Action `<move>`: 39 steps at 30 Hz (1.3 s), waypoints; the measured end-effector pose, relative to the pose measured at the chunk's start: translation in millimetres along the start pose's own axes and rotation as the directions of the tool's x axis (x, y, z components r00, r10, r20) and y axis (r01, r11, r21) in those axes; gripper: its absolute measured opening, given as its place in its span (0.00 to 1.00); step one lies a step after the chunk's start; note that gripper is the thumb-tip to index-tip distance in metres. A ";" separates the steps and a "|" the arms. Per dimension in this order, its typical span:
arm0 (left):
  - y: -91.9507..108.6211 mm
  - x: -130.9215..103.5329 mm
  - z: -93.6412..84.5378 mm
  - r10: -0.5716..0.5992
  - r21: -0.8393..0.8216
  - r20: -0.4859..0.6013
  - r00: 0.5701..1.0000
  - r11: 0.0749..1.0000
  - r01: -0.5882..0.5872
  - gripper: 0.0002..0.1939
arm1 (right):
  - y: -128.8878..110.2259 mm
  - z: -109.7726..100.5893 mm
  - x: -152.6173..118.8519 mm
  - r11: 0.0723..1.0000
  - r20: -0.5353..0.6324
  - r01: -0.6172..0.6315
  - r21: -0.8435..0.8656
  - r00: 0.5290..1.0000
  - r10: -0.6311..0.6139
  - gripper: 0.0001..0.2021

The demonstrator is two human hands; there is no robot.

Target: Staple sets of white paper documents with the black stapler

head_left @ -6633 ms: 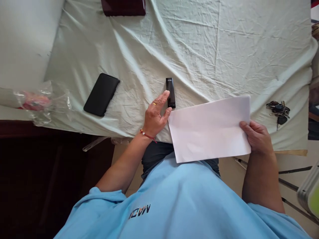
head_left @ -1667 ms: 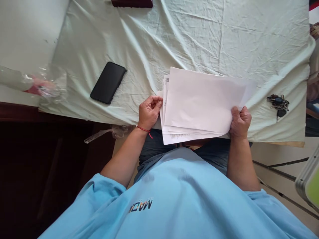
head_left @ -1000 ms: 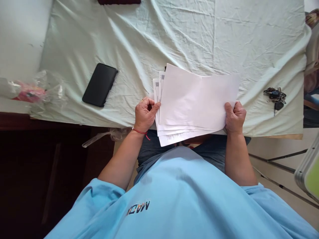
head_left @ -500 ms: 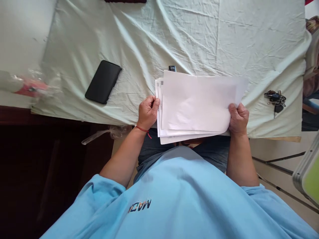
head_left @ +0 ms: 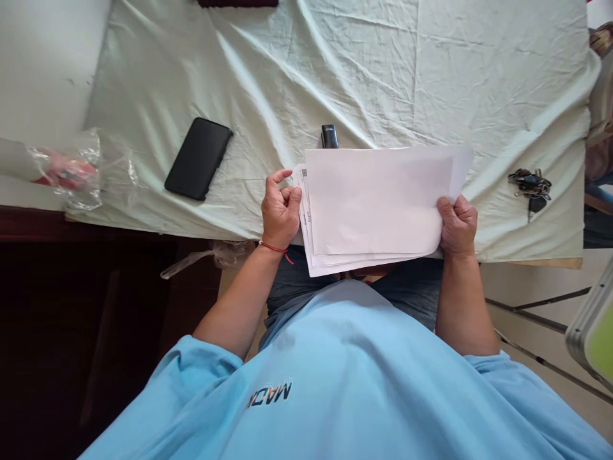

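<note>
I see matt white paper sheets (head_left: 378,204), a wrinkled pale cloth (head_left: 383,76) over the table, a smooth black phone (head_left: 198,158), metal keys (head_left: 530,186) and a crinkly clear plastic bag (head_left: 76,172).

The person wears a light blue short-sleeved shirt (head_left: 345,377) with dark lettering on the chest (it reads upside down from this view). Below the shirt's hem a strip of dark grey trousers (head_left: 297,300) shows. A thin red string bracelet (head_left: 274,247) circles the wrist of the left hand (head_left: 280,207), with a loose end trailing. Both forearms are bare.
</note>
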State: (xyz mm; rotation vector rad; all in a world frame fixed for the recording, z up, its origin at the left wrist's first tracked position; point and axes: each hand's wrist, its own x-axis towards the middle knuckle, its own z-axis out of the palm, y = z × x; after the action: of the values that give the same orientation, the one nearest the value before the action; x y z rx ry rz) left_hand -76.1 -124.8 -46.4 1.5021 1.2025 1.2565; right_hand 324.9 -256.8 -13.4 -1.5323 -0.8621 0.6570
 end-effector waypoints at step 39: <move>-10.2 -9.1 -1.4 0.089 0.088 0.003 0.996 0.992 -0.089 0.42 | -6.0 1.2 -3.1 0.998 0.061 -0.035 -0.054 0.997 0.038 0.32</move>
State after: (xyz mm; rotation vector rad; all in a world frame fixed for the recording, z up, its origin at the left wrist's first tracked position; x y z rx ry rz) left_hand -79.5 -131.6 -57.9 1.6348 1.2170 1.2775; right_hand 321.2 -258.5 -7.8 -1.5852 -0.9063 0.7167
